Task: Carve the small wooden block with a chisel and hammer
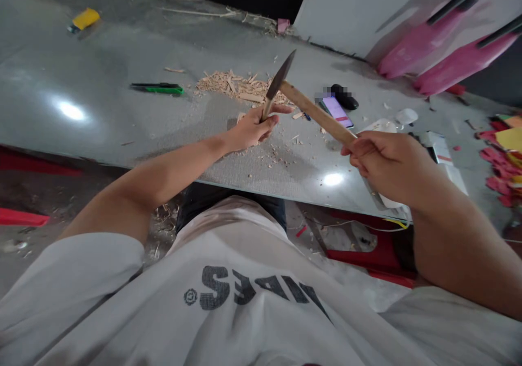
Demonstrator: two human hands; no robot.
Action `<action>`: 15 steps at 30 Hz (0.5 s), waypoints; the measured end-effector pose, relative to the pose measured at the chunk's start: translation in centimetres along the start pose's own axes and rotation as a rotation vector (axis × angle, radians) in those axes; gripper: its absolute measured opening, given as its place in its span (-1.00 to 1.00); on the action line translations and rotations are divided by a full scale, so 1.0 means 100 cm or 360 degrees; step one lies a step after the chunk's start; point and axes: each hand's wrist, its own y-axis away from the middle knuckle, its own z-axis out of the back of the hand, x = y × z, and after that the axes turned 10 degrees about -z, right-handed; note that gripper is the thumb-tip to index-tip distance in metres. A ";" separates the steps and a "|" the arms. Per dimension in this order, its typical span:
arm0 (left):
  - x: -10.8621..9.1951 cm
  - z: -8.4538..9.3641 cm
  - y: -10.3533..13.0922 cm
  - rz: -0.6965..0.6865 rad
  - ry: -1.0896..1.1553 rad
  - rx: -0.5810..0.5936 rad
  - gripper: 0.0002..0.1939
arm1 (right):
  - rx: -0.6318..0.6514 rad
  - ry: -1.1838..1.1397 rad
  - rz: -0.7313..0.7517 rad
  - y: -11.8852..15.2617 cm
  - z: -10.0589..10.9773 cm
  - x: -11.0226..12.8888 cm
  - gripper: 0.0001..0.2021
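Observation:
My right hand [381, 162] is closed round the lower end of a hammer's wooden handle [318, 111]. The hammer's dark metal head [280, 76] tapers to a point at its far end. Its near end is at the top of a short, light wooden handle [266, 109], and I cannot tell whether they touch. My left hand [253, 126] grips that handle upright, low over the table, index finger stretched out. The lower part of the held tool is hidden by my fingers. A piece of light wood [241, 117] shows partly behind the left hand.
Wood chips [228, 86] lie heaped on the grey table [122, 116] beyond my left hand. A green cutter knife [159, 88] and a yellow object [85, 20] lie left. A phone [337, 111], a black rounded object [345, 97] and pink items [495, 165] are on the right.

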 end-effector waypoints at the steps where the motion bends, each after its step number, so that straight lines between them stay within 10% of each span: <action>1: -0.002 -0.001 0.001 0.0023 -0.0010 -0.0013 -0.80 | 0.0016 0.0035 0.0012 0.001 0.001 0.002 -0.11; 15: -0.008 -0.005 0.002 0.0117 0.0009 -0.0102 -0.78 | -0.0007 -0.0165 -0.0017 -0.003 -0.002 -0.003 -0.49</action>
